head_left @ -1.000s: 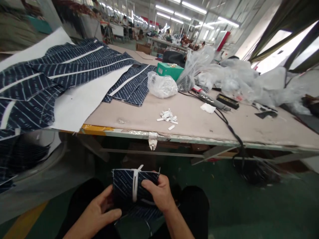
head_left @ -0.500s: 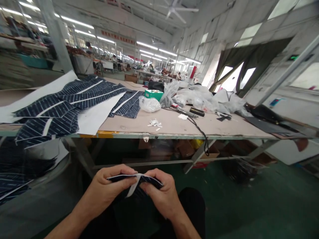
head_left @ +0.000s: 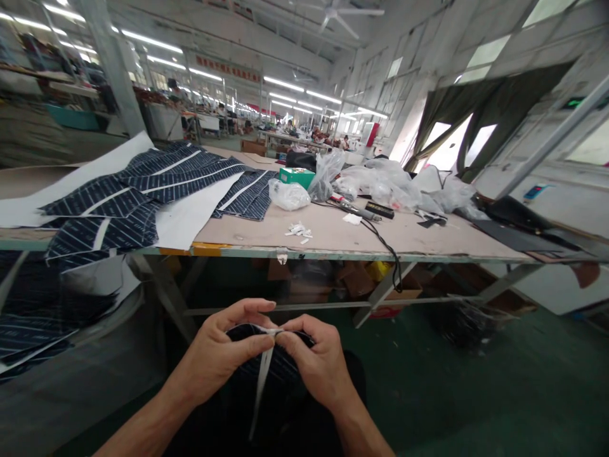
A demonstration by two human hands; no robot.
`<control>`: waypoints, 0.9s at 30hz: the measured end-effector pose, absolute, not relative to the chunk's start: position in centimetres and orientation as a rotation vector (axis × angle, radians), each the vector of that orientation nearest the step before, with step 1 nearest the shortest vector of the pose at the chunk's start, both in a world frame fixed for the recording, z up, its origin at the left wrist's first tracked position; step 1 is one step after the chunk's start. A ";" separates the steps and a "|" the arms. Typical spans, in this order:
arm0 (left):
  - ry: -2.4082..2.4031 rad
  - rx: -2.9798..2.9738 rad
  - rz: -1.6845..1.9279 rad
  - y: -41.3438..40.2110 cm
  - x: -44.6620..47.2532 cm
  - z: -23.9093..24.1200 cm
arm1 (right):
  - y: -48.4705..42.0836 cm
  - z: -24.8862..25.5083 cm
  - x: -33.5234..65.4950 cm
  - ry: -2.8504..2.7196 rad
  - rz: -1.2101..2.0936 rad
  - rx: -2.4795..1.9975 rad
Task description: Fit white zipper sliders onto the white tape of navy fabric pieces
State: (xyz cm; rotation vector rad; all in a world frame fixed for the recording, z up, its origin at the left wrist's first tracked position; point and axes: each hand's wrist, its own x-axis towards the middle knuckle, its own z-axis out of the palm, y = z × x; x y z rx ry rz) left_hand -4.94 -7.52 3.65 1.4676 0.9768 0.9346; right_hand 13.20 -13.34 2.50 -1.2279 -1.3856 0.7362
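right, my left hand (head_left: 223, 355) and right hand (head_left: 316, 362) pinch the white strip (head_left: 261, 387) over the navy bundle (head_left: 285, 368), below the table (head_left: 333, 254); best keep tension even.

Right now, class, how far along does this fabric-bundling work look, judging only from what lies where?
Done: none visible. In hand: the left hand and right hand pinch a white strip over a small navy striped bundle. Left: loose striped fabric pieces lie spread on the table.
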 end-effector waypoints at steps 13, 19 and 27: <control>1.059 1.454 0.979 -7.6 -4.4 1.8 | -11.7 2.4 12.8 -1.442 0.469 -1.074; 0.969 1.438 0.920 -7.3 -4.2 0.9 | -10.8 4.9 13.2 -1.534 0.375 -1.034; 0.954 1.255 0.854 -7.0 -2.5 0.9 | -9.9 6.5 13.8 -1.468 0.361 -1.100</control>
